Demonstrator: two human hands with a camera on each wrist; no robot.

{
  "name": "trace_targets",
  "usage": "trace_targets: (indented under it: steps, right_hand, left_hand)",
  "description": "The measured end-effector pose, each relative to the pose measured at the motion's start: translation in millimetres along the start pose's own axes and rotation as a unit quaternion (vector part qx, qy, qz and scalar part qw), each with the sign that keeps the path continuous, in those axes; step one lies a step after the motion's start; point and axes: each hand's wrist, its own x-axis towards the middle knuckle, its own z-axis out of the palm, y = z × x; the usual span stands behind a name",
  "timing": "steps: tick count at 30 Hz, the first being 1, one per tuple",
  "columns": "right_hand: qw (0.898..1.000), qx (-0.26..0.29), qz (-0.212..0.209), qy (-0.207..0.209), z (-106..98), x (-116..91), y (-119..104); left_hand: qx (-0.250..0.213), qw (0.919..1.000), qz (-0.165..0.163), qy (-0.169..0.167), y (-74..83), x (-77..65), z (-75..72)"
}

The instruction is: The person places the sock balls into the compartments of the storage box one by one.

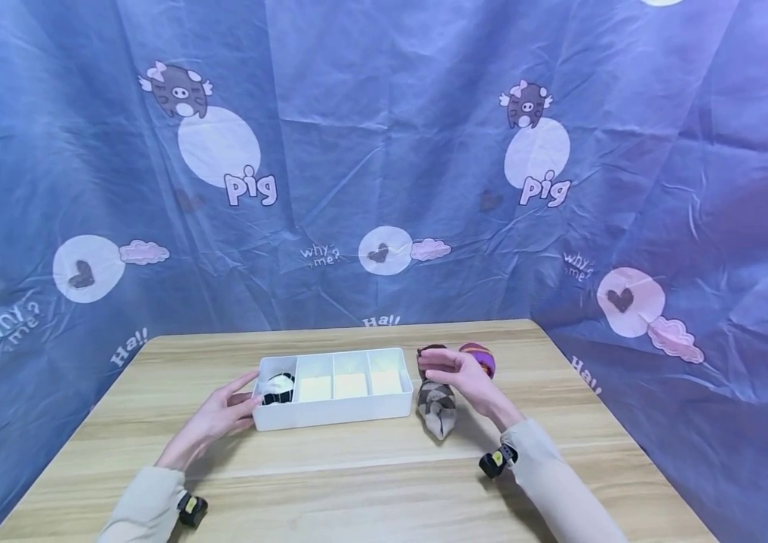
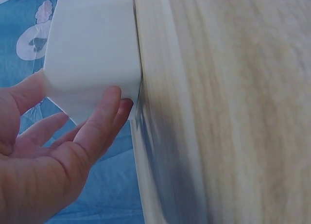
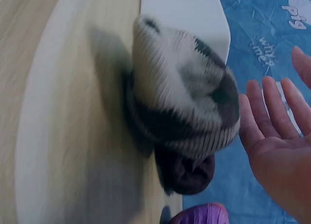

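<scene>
A long white divided box stands on the table. Its leftmost compartment holds a black-and-white bundle. My left hand rests against the box's left end; in the left wrist view, its fingers are fairly straight along the end wall, with the thumb near the rim. Above the bundles to the right of the box hovers my right hand, palm open and holding nothing. Nearest it are a grey-and-brown striped knitted sock bundle, a dark brown rolled sock and a purple bundle with an orange stripe.
The wooden table extends in front of the box. A blue printed curtain hangs behind the table and along its sides. The box's other compartments show bare white floors. Each wrist wears a small black camera.
</scene>
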Motion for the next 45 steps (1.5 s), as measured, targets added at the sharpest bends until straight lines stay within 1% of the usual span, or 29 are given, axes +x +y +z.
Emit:
trace_targets:
  steps: [3,6,10,17,24,30,34,40,45]
  right_hand:
    - [1.000,-0.015,0.000,-0.015,-7,-4,3]
    - [0.999,-0.034,-0.002,-0.040,-11,-7,2]
    - [0.997,-0.051,0.004,-0.062,-14,-9,3]
    - [0.992,-0.097,0.030,-0.071,-16,-11,11]
    - [0.989,-0.116,0.048,-0.072,-15,-11,16]
    - [0.987,-0.133,0.071,-0.062,-15,-12,16]
    - [0.983,-0.149,0.083,-0.065,-16,-13,14]
    - [0.975,-0.196,0.082,-0.067,-19,-14,9]
    - [0.976,-0.185,0.078,-0.085,-20,-15,9]
  left_hand:
    - [0.000,1.0000,0.000,0.000,-0.6,0.4,0.2]
    - [-0.001,1.0000,-0.002,0.001,-1.3,0.6,-0.2]
    - [-0.002,1.0000,-0.004,0.002,-1.3,0.5,-0.1]
    - [-0.003,1.0000,0.000,-0.001,-2.1,0.0,0.1]
    - [-0.009,1.0000,0.001,0.000,-3.2,-0.4,0.4]
    - [-0.007,1.0000,0.001,0.003,-3.4,-0.3,0.8]
    - [-0.007,1.0000,0.000,0.006,-3.8,-1.7,1.0]
    - [0.001,1.0000,-0.001,0.001,-1.8,-2.5,1.8]
    - [0.002,1.0000,-0.003,0.002,-2.3,-1.7,1.4]
